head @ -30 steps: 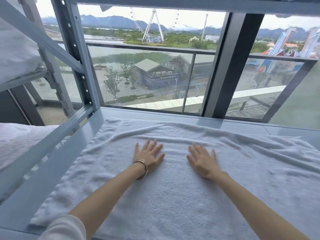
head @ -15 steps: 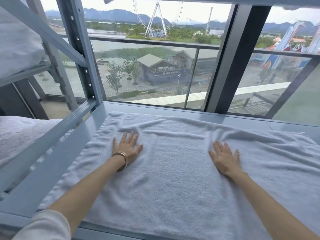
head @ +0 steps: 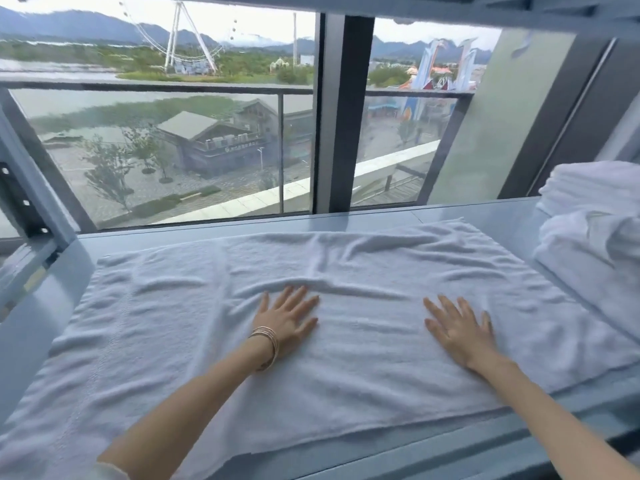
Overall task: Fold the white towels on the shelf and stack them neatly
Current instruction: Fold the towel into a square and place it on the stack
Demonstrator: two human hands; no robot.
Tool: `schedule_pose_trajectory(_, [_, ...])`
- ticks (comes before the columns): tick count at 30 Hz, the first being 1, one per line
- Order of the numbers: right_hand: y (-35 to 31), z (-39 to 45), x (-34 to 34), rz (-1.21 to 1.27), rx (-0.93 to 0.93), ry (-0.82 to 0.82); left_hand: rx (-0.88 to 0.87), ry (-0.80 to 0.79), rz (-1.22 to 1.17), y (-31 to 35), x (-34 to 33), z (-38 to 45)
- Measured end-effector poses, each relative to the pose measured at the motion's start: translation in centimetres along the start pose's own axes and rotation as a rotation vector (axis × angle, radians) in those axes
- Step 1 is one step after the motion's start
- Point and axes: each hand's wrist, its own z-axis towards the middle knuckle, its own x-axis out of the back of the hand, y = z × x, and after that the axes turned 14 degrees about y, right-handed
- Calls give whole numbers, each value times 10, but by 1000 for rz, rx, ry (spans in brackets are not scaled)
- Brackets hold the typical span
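Observation:
A large white towel (head: 166,327) lies spread flat over the pale blue shelf (head: 485,216), with shallow wrinkles across it. My left hand (head: 285,320), a thin bracelet on its wrist, lies palm down near the towel's middle with fingers straight. My right hand (head: 457,329) presses flat on the towel to the right, fingers spread. At the shelf's right end sits a pile of white towels (head: 588,244), partly cut off by the frame edge.
A big window (head: 194,140) with a dark upright post (head: 341,116) stands directly behind the shelf. A blue metal rack upright (head: 31,199) rises at the left. Another shelf's underside (head: 415,8) runs overhead. The towel's near edge hangs over the shelf front.
The view has swung right, bringing the towel pile into sight. Both hands spread apart over the towel, then the left moved back toward the middle; both stay flat.

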Motion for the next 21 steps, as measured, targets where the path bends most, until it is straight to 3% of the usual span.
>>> schedule_pose_trajectory(4, [-19, -18, -7, -2, -13, 3, 15, -36, 43, -18, 1, 20])
schedule_pose_trajectory(6, [-45, -24, -12, 6, -38, 17, 114, -48, 70, -13, 6, 27])
schedule_pose_trajectory(10, [-103, -23, -21, 83, -32, 23, 199, 112, -62, 73, 14, 31])
schedule_pose_trajectory(12, [-108, -15, -16, 148, 56, -38, 190, 53, -155, 113, 9, 22])
schedule_pose_trajectory(15, [-67, 6, 4, 137, 262, 9, 199, -52, -42, 113, -4, 3])
schedule_pose_trajectory(19, [6, 34, 21, -42, 357, 2, 96, -8, 96, 63, 3, -28])
schedule_pose_trajectory(21, [19, 34, 21, -125, 414, -25, 162, 0, 197, 27, 12, -39])
